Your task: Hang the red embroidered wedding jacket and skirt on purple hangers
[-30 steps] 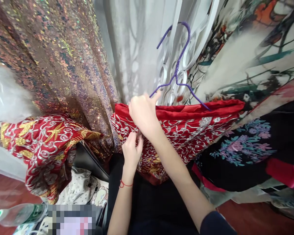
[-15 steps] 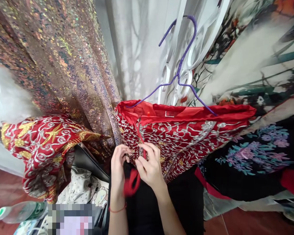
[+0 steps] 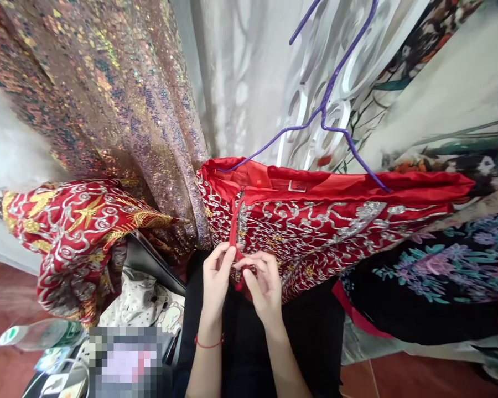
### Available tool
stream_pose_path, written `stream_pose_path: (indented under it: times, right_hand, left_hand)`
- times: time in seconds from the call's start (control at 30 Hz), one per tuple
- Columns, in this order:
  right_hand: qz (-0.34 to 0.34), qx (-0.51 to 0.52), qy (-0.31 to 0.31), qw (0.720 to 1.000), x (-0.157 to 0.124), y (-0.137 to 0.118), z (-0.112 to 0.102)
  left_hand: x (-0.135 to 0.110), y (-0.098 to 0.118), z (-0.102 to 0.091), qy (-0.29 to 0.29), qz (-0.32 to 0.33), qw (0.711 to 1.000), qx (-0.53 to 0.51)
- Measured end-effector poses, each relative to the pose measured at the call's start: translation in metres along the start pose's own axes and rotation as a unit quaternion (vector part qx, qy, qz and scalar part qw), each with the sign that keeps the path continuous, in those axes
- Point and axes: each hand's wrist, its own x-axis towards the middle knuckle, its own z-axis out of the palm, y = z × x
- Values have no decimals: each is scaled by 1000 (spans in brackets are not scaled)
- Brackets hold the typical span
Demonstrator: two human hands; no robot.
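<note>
A red skirt with silver and gold embroidery hangs by its waistband from a purple hanger. At its left, a narrow red fabric strip runs down beside an opening below the waistband. My left hand pinches this strip between thumb and fingers. Close beside it, my right hand has its fingers curled round the strip's lower part, in front of the skirt. The strip's lower end is partly hidden by the fingers.
Another red embroidered garment lies at the left over a black chair-like edge. Below are a plastic bottle and a white dotted cloth. Sequined fabric hangs behind; a black floral garment hangs right.
My left hand has moved up and right and taken hold of the strip. The dangling red loop has gone from below my hands. The view has shifted, with the hanger now higher and further right.
</note>
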Motion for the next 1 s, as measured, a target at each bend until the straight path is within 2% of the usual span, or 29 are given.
stream_pose_path:
  times: [0.1,0.2,0.3,0.43,0.57,0.7,0.87,0.93,1.0]
  right_hand:
    - [17,18,37,999,6,2,-6]
    - [47,69,26,996,11,2,-5]
    - [58,23,19,998,13,1,4]
    - [23,-75,0,997,16,2,8]
    - [11,-50,-13,999,18,4,0]
    - [49,-18,6,999,17,6,2]
    - [87,-9,-35,996,12,15,10]
    - [67,-35,-15,997,12,18,11]
    - [20,-106,14,994,13,18,11]
  left_hand:
    - [3,-6,-4,36,59,997,44]
    - [5,-9,-8,57,94,991,73]
    - [3,-8,-10,7,121,985,123]
    - [0,2,-12,-61,182,958,214]
    - [-1,8,-17,-22,203,949,241]
    - [-1,5,-20,-23,169,959,225]
    - [-4,-1,-22,-28,84,987,135]
    - [-5,-2,-24,-32,74,989,125]
    - [-5,-2,-25,-23,87,985,149]
